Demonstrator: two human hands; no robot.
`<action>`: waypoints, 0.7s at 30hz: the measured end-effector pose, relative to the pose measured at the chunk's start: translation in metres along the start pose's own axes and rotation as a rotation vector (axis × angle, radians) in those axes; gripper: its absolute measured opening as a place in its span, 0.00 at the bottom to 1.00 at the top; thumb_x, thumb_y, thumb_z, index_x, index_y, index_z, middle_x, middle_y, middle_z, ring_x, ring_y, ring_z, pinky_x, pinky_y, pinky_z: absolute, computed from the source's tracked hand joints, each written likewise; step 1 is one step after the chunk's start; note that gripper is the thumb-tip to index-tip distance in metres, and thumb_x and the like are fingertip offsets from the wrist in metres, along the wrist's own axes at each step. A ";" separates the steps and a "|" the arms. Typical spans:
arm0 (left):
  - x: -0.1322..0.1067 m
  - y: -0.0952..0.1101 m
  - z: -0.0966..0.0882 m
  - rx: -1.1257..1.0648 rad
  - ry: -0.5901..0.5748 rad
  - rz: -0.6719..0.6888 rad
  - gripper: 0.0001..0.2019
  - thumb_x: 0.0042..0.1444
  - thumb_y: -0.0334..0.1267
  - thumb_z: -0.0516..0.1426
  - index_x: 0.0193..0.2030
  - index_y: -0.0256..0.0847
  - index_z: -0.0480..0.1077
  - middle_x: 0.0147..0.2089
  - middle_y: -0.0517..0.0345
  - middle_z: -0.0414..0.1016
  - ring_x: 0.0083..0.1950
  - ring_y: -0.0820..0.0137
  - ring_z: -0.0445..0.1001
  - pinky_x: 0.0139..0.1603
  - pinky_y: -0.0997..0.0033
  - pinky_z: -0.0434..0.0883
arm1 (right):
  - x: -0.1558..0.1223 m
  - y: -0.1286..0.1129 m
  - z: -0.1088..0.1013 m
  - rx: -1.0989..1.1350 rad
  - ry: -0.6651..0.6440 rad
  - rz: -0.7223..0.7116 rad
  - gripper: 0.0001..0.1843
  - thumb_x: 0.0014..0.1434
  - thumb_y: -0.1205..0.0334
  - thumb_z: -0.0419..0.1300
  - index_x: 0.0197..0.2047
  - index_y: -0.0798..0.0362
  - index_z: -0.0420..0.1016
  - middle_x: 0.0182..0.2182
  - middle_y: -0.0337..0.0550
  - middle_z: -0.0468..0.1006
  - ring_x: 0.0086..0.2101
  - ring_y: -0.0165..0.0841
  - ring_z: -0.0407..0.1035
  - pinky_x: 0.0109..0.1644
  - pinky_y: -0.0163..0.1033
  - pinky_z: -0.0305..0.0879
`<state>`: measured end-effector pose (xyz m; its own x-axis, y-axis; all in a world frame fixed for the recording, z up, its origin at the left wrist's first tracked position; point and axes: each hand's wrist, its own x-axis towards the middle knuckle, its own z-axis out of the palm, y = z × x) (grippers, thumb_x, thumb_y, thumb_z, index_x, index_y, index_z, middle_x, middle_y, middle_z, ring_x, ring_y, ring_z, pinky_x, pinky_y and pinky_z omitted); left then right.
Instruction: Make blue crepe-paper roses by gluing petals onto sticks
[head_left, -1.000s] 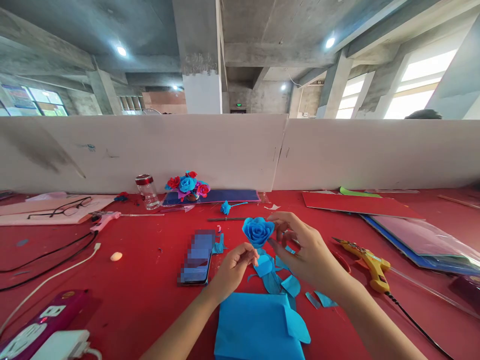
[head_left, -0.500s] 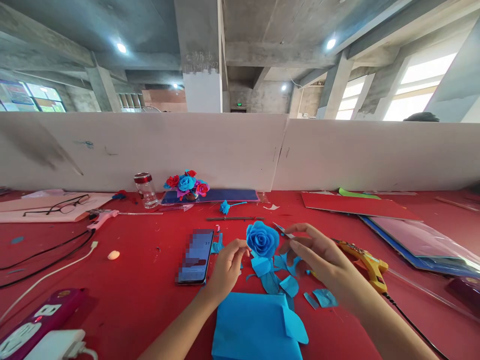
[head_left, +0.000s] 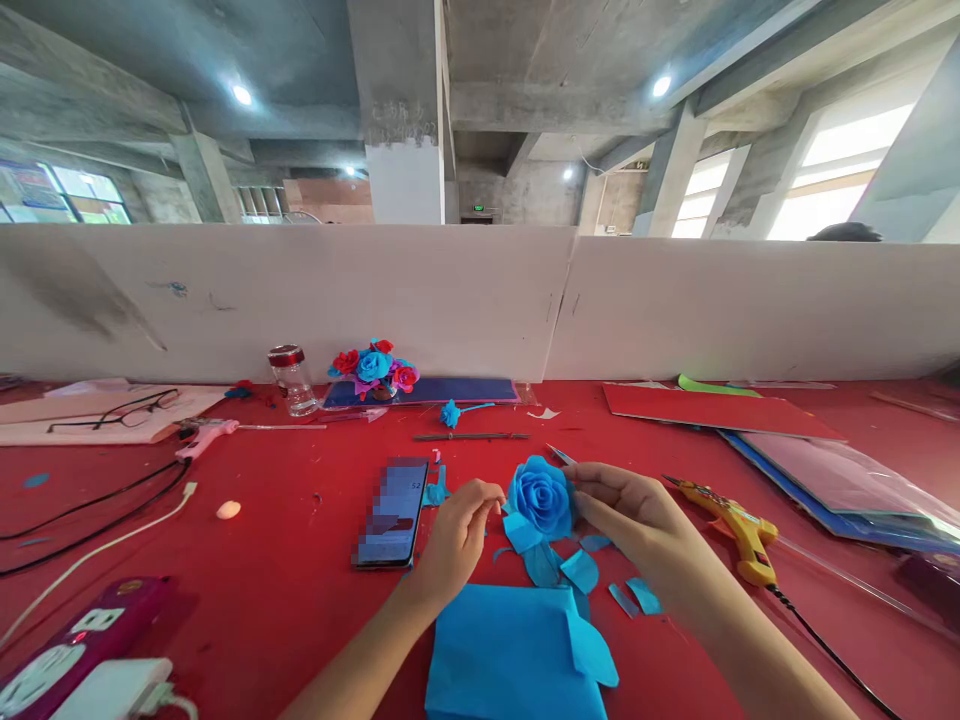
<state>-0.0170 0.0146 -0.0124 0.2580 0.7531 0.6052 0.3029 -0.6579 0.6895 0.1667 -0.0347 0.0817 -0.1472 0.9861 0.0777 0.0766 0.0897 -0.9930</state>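
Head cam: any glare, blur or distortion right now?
Head view: windows at right blown out; ceiling light at left haloed; wide-angle stretch toward the edges; phone pixelated along its left side; blue rose reasonably sharp.

Looks like smooth, matt paper on blue rose point(head_left: 541, 497), loose petals point(head_left: 580, 571) & folded blue sheet point(head_left: 510, 650), w/ faint creases. Reads as glossy glass on smartphone point(head_left: 397, 520). Shows semi-gloss yellow plastic on hot-glue gun point(head_left: 754, 540), shiny purple ditto on power strip point(head_left: 112, 640). Can't tell glass vs plastic on clear, shiny jar point(head_left: 298, 388). Smooth, low sheen on red tabletop point(head_left: 255, 580). Rough, raw conc. on ceiling point(head_left: 510, 55).
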 end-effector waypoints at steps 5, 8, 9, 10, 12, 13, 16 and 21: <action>0.000 -0.001 0.000 0.043 -0.016 0.034 0.10 0.62 0.33 0.44 0.33 0.41 0.64 0.30 0.61 0.67 0.31 0.73 0.66 0.33 0.75 0.63 | 0.002 0.001 -0.005 0.011 -0.002 0.019 0.22 0.49 0.50 0.62 0.43 0.56 0.75 0.30 0.46 0.80 0.30 0.34 0.73 0.38 0.39 0.71; 0.000 0.000 0.000 0.058 -0.020 0.031 0.11 0.62 0.33 0.44 0.33 0.41 0.64 0.30 0.60 0.67 0.32 0.73 0.66 0.34 0.75 0.63 | 0.002 -0.001 -0.004 0.000 -0.003 0.049 0.21 0.49 0.50 0.62 0.42 0.56 0.76 0.28 0.45 0.80 0.28 0.33 0.73 0.36 0.37 0.71; 0.000 0.001 0.000 0.061 -0.022 0.028 0.10 0.62 0.32 0.44 0.33 0.41 0.64 0.31 0.60 0.67 0.32 0.73 0.66 0.34 0.75 0.63 | 0.002 -0.002 -0.003 0.003 -0.015 0.055 0.20 0.49 0.50 0.62 0.41 0.56 0.77 0.28 0.44 0.79 0.28 0.32 0.73 0.36 0.36 0.71; 0.000 0.001 0.000 0.064 -0.024 0.026 0.10 0.62 0.32 0.44 0.33 0.41 0.64 0.31 0.60 0.68 0.32 0.73 0.66 0.34 0.75 0.63 | 0.002 -0.003 -0.001 0.012 -0.033 0.059 0.20 0.50 0.50 0.61 0.39 0.56 0.78 0.27 0.44 0.79 0.28 0.32 0.73 0.35 0.35 0.71; 0.000 0.002 0.000 0.063 -0.019 0.026 0.10 0.62 0.32 0.44 0.33 0.41 0.64 0.31 0.60 0.68 0.32 0.72 0.66 0.34 0.75 0.63 | 0.002 -0.004 0.001 0.038 -0.067 0.067 0.19 0.50 0.50 0.61 0.37 0.56 0.79 0.27 0.44 0.79 0.28 0.31 0.73 0.35 0.34 0.71; 0.000 0.002 -0.001 0.061 -0.014 0.029 0.10 0.62 0.32 0.44 0.33 0.41 0.64 0.31 0.60 0.68 0.32 0.72 0.66 0.34 0.75 0.63 | 0.002 -0.005 0.002 0.047 -0.075 0.075 0.19 0.49 0.49 0.62 0.36 0.56 0.80 0.27 0.43 0.80 0.28 0.31 0.73 0.35 0.34 0.71; 0.000 0.000 0.000 0.056 0.001 0.040 0.10 0.61 0.32 0.44 0.33 0.41 0.64 0.30 0.59 0.68 0.32 0.72 0.67 0.33 0.75 0.63 | 0.002 -0.006 0.002 0.038 -0.066 0.093 0.19 0.47 0.49 0.63 0.36 0.55 0.80 0.26 0.43 0.80 0.27 0.32 0.73 0.36 0.35 0.72; 0.000 -0.002 0.000 0.065 0.000 0.052 0.10 0.61 0.32 0.44 0.34 0.42 0.65 0.31 0.59 0.68 0.31 0.72 0.67 0.33 0.75 0.64 | 0.003 -0.009 -0.002 -0.011 -0.064 0.072 0.18 0.49 0.49 0.62 0.36 0.54 0.80 0.27 0.42 0.79 0.29 0.33 0.74 0.39 0.38 0.72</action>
<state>-0.0177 0.0158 -0.0134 0.2749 0.7178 0.6397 0.3479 -0.6945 0.6298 0.1680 -0.0319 0.0906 -0.2041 0.9789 0.0004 0.0995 0.0211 -0.9948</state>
